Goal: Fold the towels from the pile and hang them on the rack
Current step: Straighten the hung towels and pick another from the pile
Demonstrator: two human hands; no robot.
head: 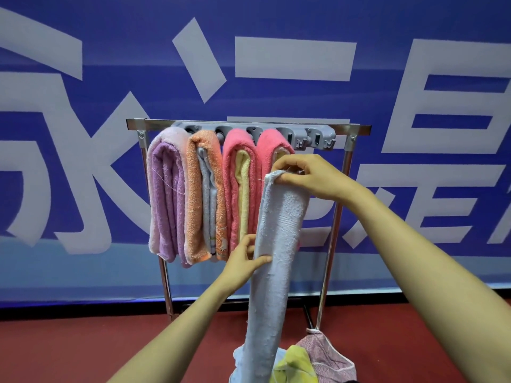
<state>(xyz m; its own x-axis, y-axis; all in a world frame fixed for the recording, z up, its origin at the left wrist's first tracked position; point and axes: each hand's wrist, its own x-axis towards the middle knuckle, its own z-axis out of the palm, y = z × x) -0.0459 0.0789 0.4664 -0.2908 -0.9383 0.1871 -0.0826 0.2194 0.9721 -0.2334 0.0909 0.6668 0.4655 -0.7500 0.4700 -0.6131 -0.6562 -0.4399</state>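
A long pale blue towel (276, 244) hangs lengthwise in front of the rack (249, 125). My right hand (307, 175) pinches its top end just below the grey clip bar (318, 135). My left hand (243, 261) holds the towel's left edge about halfway down, thumb across the front. The towel's lower end reaches into the pile (298, 360) at the bottom. Several folded towels hang on the rack: a purple one (166, 194), an orange one (204, 197), a pink one with yellow inside (240, 189) and another pink one (272, 145), partly hidden behind my right hand.
The rack stands on metal legs (329, 244) on a red floor (83, 346), in front of a blue banner wall with large white characters. In the pile lie a yellow-green cloth (296, 363) and a pinkish patterned cloth (329, 357). Free clips show at the bar's right end.
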